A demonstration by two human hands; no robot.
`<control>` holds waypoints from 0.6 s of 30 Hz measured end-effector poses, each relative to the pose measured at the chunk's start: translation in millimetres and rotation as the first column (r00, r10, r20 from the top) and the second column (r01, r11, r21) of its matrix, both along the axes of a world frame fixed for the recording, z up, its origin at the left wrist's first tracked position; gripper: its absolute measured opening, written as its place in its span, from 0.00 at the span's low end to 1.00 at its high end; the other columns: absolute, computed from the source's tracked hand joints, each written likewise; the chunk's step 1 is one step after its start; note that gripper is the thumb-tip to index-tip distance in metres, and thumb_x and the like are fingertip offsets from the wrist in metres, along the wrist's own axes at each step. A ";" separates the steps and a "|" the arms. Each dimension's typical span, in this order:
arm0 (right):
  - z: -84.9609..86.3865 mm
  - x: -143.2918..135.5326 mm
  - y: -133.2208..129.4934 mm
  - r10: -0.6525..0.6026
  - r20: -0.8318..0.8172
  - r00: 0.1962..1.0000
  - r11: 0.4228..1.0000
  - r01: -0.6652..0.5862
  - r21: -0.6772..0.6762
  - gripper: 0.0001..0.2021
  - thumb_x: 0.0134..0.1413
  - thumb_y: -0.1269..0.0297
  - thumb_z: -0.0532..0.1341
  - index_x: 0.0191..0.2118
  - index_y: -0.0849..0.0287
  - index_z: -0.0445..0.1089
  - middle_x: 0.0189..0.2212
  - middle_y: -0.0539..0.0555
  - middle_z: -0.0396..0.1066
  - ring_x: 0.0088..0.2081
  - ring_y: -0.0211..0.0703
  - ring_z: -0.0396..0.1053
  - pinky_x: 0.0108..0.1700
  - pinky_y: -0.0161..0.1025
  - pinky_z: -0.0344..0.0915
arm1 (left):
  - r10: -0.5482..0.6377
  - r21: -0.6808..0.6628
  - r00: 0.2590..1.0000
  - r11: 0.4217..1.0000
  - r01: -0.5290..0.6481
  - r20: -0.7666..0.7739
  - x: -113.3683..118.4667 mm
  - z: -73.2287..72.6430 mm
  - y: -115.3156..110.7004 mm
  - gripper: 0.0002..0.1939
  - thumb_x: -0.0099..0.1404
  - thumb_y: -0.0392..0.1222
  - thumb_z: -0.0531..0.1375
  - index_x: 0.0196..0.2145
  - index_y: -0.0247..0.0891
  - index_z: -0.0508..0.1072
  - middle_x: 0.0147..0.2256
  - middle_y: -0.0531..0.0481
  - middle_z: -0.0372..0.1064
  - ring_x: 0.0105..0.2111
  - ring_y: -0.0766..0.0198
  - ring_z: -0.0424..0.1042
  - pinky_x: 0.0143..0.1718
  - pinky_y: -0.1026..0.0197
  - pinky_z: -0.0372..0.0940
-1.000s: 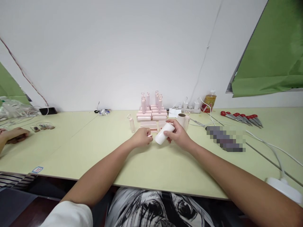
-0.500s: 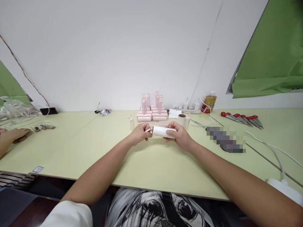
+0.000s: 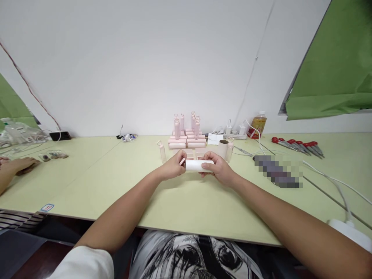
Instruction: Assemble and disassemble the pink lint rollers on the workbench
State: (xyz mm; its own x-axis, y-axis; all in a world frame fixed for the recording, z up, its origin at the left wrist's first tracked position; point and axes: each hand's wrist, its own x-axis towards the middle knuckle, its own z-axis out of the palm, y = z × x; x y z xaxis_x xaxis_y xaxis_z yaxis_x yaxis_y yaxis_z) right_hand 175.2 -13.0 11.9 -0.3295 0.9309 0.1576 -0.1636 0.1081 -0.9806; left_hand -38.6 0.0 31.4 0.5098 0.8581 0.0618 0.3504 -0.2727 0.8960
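Note:
Just above the table, my right hand point(image 3: 216, 167) is wrapped round a white lint roller refill point(image 3: 194, 166), its thumb on the near side. The roll lies level, with its open end towards my left hand point(image 3: 173, 166). My left fingers pinch a small pink plastic part point(image 3: 182, 161) at that end; how far it reaches into the roll is hidden. Behind my hands, pink-and-white lint rollers point(image 3: 177, 146) lie stacked, and clear pink handles with looped tops point(image 3: 197, 128) stand among them. Another pink handle point(image 3: 162, 151) stands upright beyond my left hand.
A cardboard-cored roll point(image 3: 223, 148) stands behind my right hand beside another handle point(image 3: 230, 150). Further right are a drink bottle point(image 3: 258, 124), a power strip point(image 3: 236, 136), red-ended tools point(image 3: 298, 146) and white cables point(image 3: 328, 179). At far left, another person's hand point(image 3: 24, 166) rests near small packets point(image 3: 54, 155).
The white roll has shifted slightly left and sits closer against my left fingers. The pink part has tilted more upright in my left hand. Both hands keep their hold.

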 end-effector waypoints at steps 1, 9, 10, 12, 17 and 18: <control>-0.5 0.0 0.1 0.004 0.001 1.000 1.000 -0.004 -0.001 0.22 0.37 0.57 0.71 0.32 0.57 0.58 0.34 0.48 0.66 0.27 0.39 0.71 0.28 0.40 0.71 | -0.012 0.012 0.999 1.000 0.012 -0.044 -0.8 1.3 -1.2 0.21 0.41 0.30 0.52 0.35 0.42 0.54 0.27 0.58 0.53 0.23 0.70 0.54 0.20 0.68 0.49; -1.6 -0.1 0.6 0.006 -0.027 1.000 1.000 -0.007 -0.016 0.21 0.39 0.57 0.71 0.32 0.57 0.58 0.35 0.48 0.67 0.26 0.38 0.72 0.29 0.40 0.70 | -0.045 0.068 0.983 0.996 0.058 -0.178 -3.9 4.2 -4.7 0.21 0.45 0.30 0.52 0.38 0.42 0.56 0.31 0.56 0.56 0.27 0.67 0.56 0.25 0.66 0.52; -1.3 -0.3 0.6 0.002 -0.029 1.000 1.000 -0.003 -0.021 0.21 0.40 0.57 0.70 0.32 0.57 0.58 0.35 0.48 0.67 0.26 0.38 0.72 0.29 0.40 0.70 | -0.042 0.072 0.982 0.996 0.056 -0.182 -3.7 4.1 -4.7 0.21 0.46 0.30 0.52 0.39 0.42 0.56 0.31 0.56 0.56 0.28 0.67 0.56 0.25 0.66 0.53; -0.9 -0.7 0.6 -0.007 -0.033 0.999 1.000 0.006 -0.026 0.21 0.40 0.57 0.70 0.32 0.57 0.58 0.34 0.48 0.68 0.26 0.38 0.72 0.28 0.40 0.70 | -0.041 0.074 0.981 0.996 0.056 -0.189 -3.1 3.5 -4.8 0.21 0.46 0.30 0.52 0.40 0.42 0.56 0.32 0.55 0.56 0.28 0.67 0.57 0.26 0.66 0.53; -1.9 -0.6 1.9 -0.026 -0.052 0.998 0.999 0.024 -0.037 0.20 0.42 0.56 0.69 0.32 0.56 0.57 0.31 0.48 0.68 0.26 0.38 0.71 0.29 0.39 0.70 | -0.039 0.108 0.979 0.992 0.062 -0.202 0.0 0.8 -5.3 0.21 0.49 0.30 0.52 0.42 0.42 0.56 0.32 0.54 0.56 0.29 0.66 0.58 0.26 0.66 0.55; -2.4 -0.5 2.3 -0.024 -0.053 0.998 0.999 0.022 -0.038 0.20 0.42 0.56 0.69 0.32 0.56 0.57 0.31 0.48 0.68 0.26 0.38 0.71 0.29 0.39 0.70 | -0.038 0.116 0.979 0.991 0.063 -0.202 0.5 0.1 -5.3 0.21 0.49 0.30 0.52 0.42 0.42 0.56 0.32 0.54 0.56 0.29 0.66 0.58 0.26 0.66 0.55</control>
State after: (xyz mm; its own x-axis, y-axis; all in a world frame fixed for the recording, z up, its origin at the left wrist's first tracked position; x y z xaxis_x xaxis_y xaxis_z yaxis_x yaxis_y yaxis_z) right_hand 174.7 -10.7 9.5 -0.2995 0.9438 0.1397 -0.2137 0.0764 -0.9739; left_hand -38.1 -5.2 31.5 0.5649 0.8232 0.0570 0.5010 -0.3971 0.7690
